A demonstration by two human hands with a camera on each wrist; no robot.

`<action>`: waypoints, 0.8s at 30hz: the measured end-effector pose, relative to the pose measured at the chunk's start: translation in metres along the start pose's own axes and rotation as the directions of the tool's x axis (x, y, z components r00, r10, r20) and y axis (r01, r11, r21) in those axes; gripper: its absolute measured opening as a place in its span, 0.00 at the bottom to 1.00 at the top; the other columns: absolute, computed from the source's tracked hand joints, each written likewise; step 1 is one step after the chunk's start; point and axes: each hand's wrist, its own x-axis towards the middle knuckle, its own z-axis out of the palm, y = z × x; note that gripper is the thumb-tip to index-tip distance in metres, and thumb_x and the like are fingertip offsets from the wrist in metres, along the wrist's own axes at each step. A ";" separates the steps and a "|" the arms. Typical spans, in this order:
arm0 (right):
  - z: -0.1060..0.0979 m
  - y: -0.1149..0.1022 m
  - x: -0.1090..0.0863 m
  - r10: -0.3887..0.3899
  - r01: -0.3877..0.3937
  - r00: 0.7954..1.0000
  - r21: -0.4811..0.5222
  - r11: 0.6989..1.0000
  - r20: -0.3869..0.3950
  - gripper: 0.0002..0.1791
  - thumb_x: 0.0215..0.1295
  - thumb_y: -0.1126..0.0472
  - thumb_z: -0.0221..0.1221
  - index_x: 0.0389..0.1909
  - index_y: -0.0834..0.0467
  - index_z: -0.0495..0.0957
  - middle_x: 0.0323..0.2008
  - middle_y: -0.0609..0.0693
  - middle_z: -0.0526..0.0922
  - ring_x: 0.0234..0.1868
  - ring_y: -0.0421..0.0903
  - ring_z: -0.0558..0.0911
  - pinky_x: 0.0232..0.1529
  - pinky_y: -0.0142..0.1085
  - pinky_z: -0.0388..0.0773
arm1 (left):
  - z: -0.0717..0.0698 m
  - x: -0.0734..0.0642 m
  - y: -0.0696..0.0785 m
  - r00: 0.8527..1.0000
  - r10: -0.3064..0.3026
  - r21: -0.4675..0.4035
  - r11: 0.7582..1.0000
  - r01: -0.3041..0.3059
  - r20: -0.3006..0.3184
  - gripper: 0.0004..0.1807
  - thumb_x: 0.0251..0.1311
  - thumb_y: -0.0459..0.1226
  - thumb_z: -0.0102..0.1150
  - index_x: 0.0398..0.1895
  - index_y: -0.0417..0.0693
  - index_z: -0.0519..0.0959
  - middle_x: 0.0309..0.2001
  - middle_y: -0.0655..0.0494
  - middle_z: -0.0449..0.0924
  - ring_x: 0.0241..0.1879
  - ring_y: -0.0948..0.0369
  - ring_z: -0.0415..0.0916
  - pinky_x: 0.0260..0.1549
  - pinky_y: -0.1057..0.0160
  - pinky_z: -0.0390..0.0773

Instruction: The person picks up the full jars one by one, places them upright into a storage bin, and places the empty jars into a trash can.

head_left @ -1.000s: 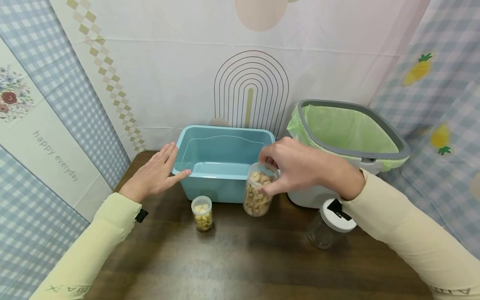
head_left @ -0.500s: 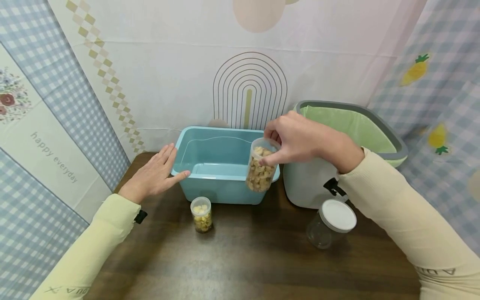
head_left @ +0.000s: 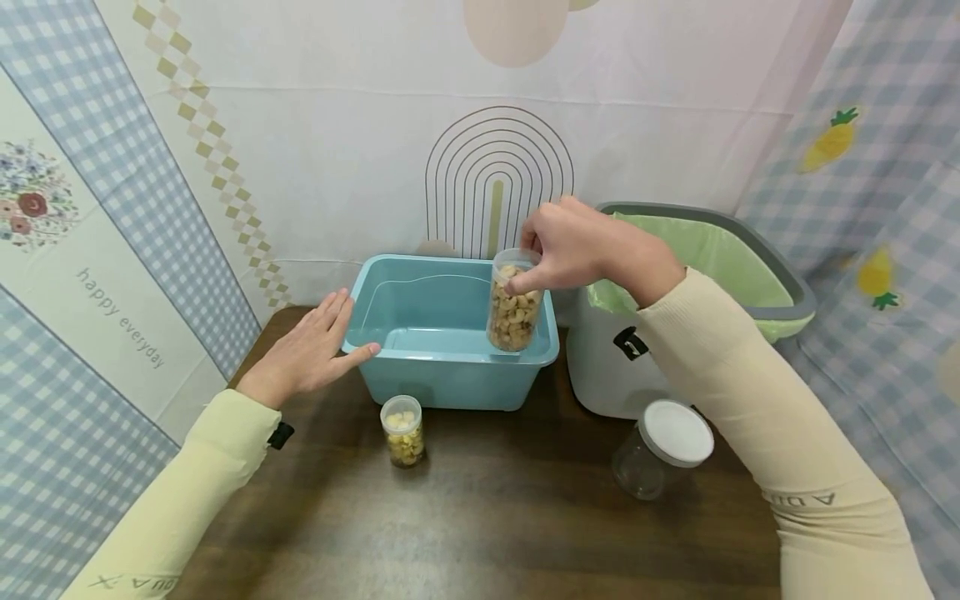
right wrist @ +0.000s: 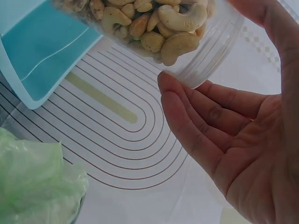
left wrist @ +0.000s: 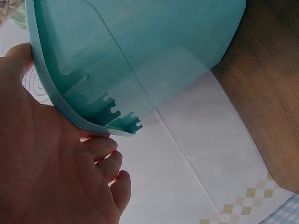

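Observation:
My right hand (head_left: 573, 246) pinches a clear jar of cashews (head_left: 513, 312) near its top, between thumb and fingertips. In the head view the jar overlaps the right part of a blue plastic bin (head_left: 442, 383), roughly upright. The right wrist view shows the cashews (right wrist: 177, 42) through the clear wall, with fingertips at the jar's rim. My left hand (head_left: 307, 350) rests with straight fingers at the bin's left rim (left wrist: 60, 105). A smaller clear jar with pale yellow pieces (head_left: 405, 433) stands on the table before the bin.
To the right of the bin stands a grey and white trash can (head_left: 615, 367) with a green liner (right wrist: 37, 182). A clear jar with a white lid (head_left: 667, 450) is on the brown table (head_left: 480, 525) in front of it. A patterned cloth (head_left: 337, 167) hangs behind.
My right hand has lifted the jar of cashews up from in front of the bin to over its right part. My left hand has stayed at the bin's rim.

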 end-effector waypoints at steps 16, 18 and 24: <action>0.019 0.010 0.039 0.089 -0.090 0.994 0.019 0.996 0.070 0.26 0.58 0.43 0.69 0.16 0.51 0.66 0.18 0.43 0.62 0.23 0.40 0.62 0.23 0.32 0.61 | -0.001 -0.002 -0.001 1.000 0.001 0.001 1.000 -0.001 -0.009 0.54 0.79 0.65 0.40 0.85 0.31 0.40 0.86 0.34 0.33 0.86 0.38 0.35 0.83 0.35 0.44; 0.021 0.012 0.044 0.102 -0.104 0.992 0.023 0.994 0.079 0.27 0.58 0.43 0.69 0.15 0.50 0.64 0.17 0.42 0.60 0.22 0.40 0.60 0.22 0.32 0.60 | 0.000 -0.002 -0.001 1.000 0.001 -0.002 1.000 -0.001 -0.010 0.54 0.79 0.65 0.40 0.85 0.31 0.39 0.86 0.34 0.33 0.86 0.38 0.35 0.83 0.35 0.43; 0.030 0.017 0.056 0.130 -0.133 0.986 0.027 0.991 0.106 0.26 0.59 0.43 0.69 0.15 0.51 0.65 0.16 0.42 0.63 0.20 0.39 0.61 0.21 0.31 0.63 | -0.001 -0.002 0.001 1.000 -0.006 -0.009 1.000 0.006 -0.002 0.54 0.79 0.66 0.39 0.85 0.32 0.38 0.86 0.35 0.31 0.86 0.38 0.33 0.83 0.35 0.42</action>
